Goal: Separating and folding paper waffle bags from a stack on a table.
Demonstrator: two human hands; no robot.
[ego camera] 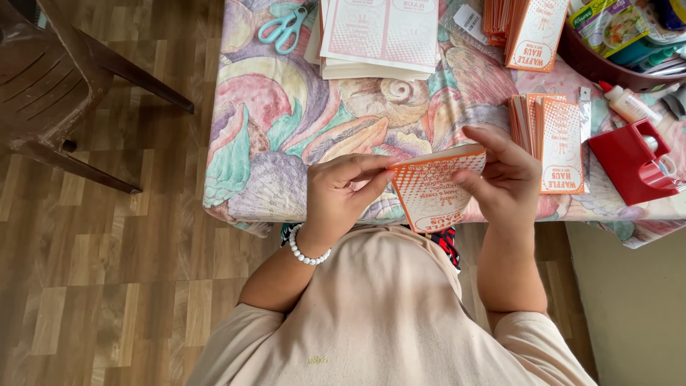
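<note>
Head camera looked straight down over my chest at a table [250, 143] draped in a shell-patterned cloth. I saw my left hand [343, 189] and right hand [504, 175] holding one orange-and-white paper sleeve [432, 189] between them, just above the near table edge. The left fingers [371, 182] were curled shut, pinching the sleeve's left edge, thumb on top. The right fingers [493, 143] were bent over its upper right corner, thumb pressing the face, so that hand was closed on it too. A white bead bracelet [309, 254] sat on my left wrist. To the right of the sleeve lay a fanned pile [554, 139] of the same sleeves, and beyond it a red tape dispenser [632, 161] with a small glue bottle [629, 104] just behind. A dark red basket [593, 64] at the far right corner held packets and pens, though I could not tell them apart. Farther back lay a stack of flat printed sheets [379, 36], another sleeve bundle [525, 28], and teal scissors [284, 28]. A brown chair [50, 78] stood left of the table.
</note>
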